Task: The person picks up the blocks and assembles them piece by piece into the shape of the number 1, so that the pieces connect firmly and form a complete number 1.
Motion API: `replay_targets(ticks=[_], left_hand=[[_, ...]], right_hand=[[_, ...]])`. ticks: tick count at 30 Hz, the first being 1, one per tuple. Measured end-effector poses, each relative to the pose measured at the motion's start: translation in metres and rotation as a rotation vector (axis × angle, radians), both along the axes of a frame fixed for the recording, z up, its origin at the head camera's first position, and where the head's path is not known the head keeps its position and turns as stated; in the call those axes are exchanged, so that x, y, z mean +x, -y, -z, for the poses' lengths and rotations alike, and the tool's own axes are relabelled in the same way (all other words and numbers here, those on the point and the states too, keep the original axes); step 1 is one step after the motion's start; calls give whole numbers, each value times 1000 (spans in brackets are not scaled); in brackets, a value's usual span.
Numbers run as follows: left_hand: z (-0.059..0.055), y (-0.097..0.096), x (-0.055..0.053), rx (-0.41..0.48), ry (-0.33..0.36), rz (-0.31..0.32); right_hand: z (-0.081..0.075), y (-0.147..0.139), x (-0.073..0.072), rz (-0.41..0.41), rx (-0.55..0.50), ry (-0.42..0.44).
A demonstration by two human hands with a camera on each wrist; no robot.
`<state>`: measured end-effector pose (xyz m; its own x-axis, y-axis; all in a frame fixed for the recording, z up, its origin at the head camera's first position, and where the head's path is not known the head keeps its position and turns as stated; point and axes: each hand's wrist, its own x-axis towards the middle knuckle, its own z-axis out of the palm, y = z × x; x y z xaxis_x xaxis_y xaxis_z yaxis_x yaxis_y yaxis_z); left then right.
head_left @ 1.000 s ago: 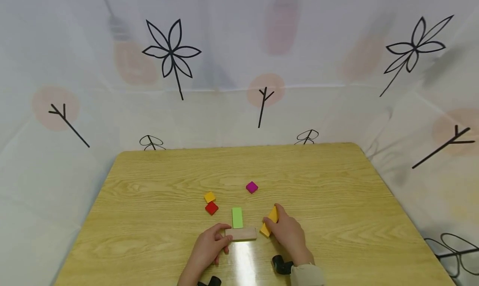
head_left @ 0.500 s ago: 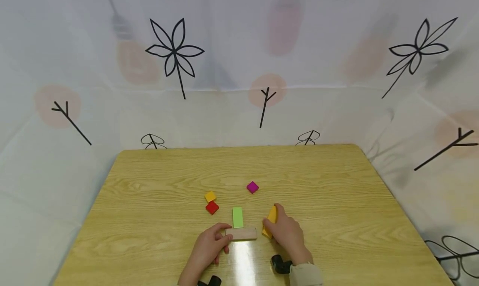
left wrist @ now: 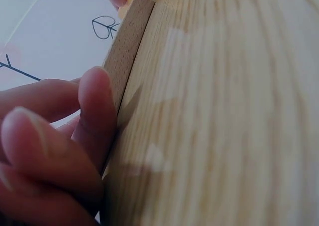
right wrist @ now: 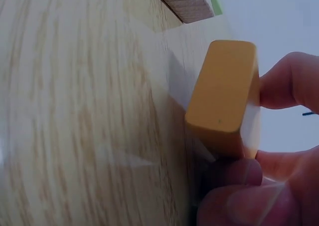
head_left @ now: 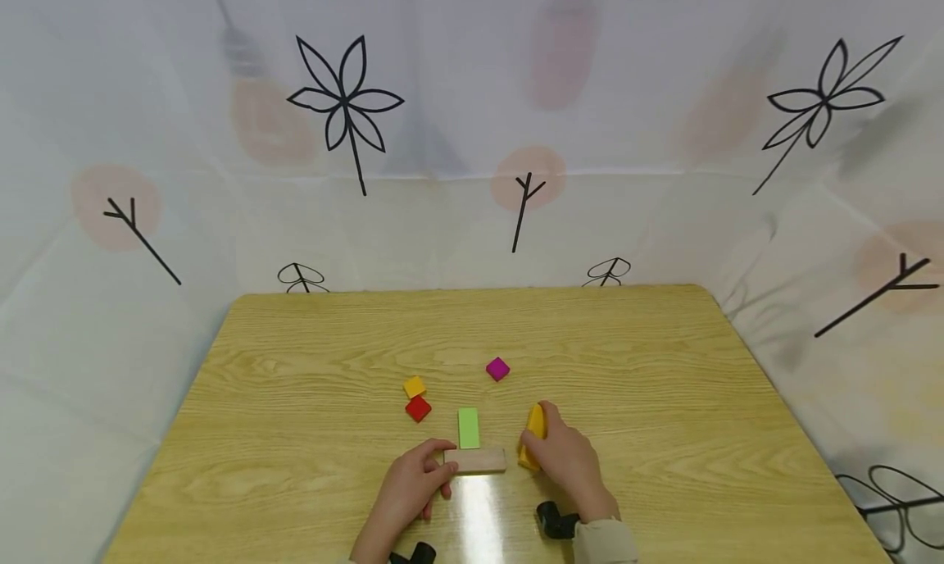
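My left hand (head_left: 413, 480) pinches the left end of a plain wooden block (head_left: 481, 461) that lies crosswise on the table; its grain shows in the left wrist view, where the thumb presses along the near face of the block (left wrist: 130, 39). A light green block (head_left: 468, 428) stretches away behind it, its near end right at the wooden block. To the right, my right hand (head_left: 566, 457) grips a yellow-orange block (head_left: 533, 438) between thumb and fingers. The right wrist view has the rounded end face of this yellow-orange block (right wrist: 224, 84) close over the table, apart from the wooden block.
Farther back on the wood-grain table (head_left: 634, 343) are a magenta block (head_left: 497, 369), a small yellow block (head_left: 415, 386) and a red block (head_left: 418, 408), the last two close together. A white printed cloth (head_left: 428, 236) surrounds the table's back and sides.
My right hand has turned the yellow-orange block from a slant to nearly straight away from me, shifting it slightly right. The left hand and the wooden block stay in place.
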<state>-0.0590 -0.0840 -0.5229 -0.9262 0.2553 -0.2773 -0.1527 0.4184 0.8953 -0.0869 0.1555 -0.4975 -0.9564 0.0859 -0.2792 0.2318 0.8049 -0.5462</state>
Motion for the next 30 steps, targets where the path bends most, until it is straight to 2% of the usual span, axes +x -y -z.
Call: replay_targets(ticks=[12, 20, 30], left_hand=[[3, 0, -1, -6, -2, 5], [2, 1, 0, -6, -2, 7], [3, 1, -1, -3, -4, 10]], right_hand=[[0, -1, -3, -25, 9, -23], [4, 1, -6, -62, 20, -95], [5, 2, -9, 11, -135, -145]])
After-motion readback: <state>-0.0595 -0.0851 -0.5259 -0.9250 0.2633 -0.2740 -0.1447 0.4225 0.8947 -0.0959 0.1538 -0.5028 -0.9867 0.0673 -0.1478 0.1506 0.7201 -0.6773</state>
